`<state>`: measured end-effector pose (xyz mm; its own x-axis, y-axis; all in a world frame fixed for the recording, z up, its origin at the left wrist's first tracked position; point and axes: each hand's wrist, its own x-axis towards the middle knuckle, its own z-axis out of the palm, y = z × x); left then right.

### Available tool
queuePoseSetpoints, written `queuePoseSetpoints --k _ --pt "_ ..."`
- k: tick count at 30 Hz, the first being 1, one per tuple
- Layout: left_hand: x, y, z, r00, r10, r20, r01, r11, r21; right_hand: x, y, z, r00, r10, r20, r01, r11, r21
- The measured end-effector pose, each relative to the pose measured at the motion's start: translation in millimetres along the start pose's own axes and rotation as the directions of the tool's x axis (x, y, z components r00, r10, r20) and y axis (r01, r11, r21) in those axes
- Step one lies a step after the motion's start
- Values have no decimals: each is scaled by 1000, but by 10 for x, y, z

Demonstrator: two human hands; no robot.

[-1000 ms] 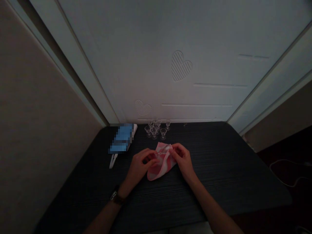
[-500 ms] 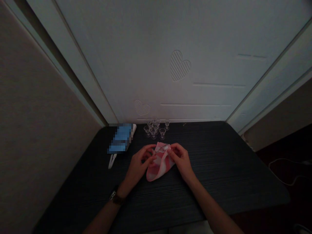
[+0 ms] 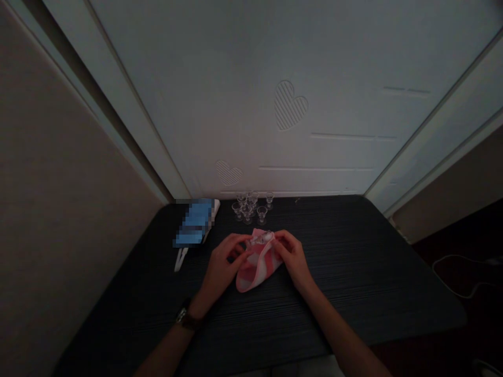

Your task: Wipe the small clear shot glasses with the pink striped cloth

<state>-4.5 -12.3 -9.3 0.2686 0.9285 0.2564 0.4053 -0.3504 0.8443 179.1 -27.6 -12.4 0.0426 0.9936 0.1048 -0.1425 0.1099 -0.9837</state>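
A pink and white striped cloth (image 3: 257,267) lies bunched on the dark table (image 3: 353,272) between my two hands. My left hand (image 3: 222,264), with a watch on its wrist, pinches the cloth's left side. From the right, my right hand (image 3: 291,256) grips the cloth's upper edge, fingers curled. Something small and clear (image 3: 262,238), seemingly a little glass, shows at the top of the cloth between my fingertips; the dim light hides its shape.
Several small clear stemmed glasses (image 3: 250,207) stand in a cluster at the table's far edge, just beyond the cloth. A blurred blue packet (image 3: 195,222) and a white clip-like object (image 3: 181,258) lie to the left. A white door panel with heart shapes (image 3: 290,104) rises behind.
My left fingers have shifted slightly upward along the cloth toward its top. The cloth and my right hand have stayed almost in place.
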Motion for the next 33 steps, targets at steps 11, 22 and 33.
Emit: queuePoseSetpoints --k 11,22,33 --pt "0 -24 4 1000 -3 -11 3 1000 24 23 39 -15 1000 2 -12 -2 1000 9" --pt "-12 -35 1 989 -130 76 134 990 -54 17 74 -21 1000 -24 -15 24 1000 -10" --pt "9 14 2 997 -74 8 74 997 18 16 94 -10 998 -55 -27 54 997 -56"
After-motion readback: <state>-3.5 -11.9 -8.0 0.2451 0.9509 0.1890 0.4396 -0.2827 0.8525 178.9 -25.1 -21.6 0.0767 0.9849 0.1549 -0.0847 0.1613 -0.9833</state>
